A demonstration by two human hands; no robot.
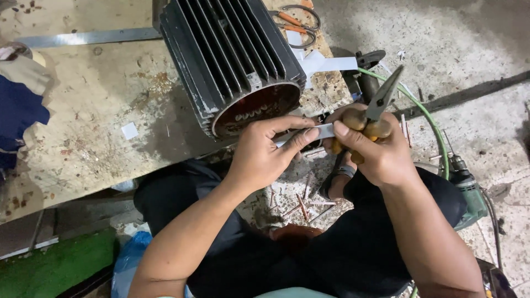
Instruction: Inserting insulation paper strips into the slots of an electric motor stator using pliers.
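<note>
My left hand [265,152] pinches one end of a narrow white strip [322,131], and the thumb of my right hand [375,152] presses its other end. That right hand also grips long-nose pliers [381,102] by their orange-brown handles, jaws pointing up and to the right. Both hands are just in front of the open round end of a black finned motor housing [232,55], where copper windings show inside. The housing lies on a stained, worn wooden bench [88,105].
Orange-handled scissors [298,25] and white paper strips [323,62] lie behind the housing. A green cable [428,118] curves to a green power drill [469,190] on the concrete floor. Short copper pieces [303,207] lie between my knees. A dark blue cloth [16,116] sits at left.
</note>
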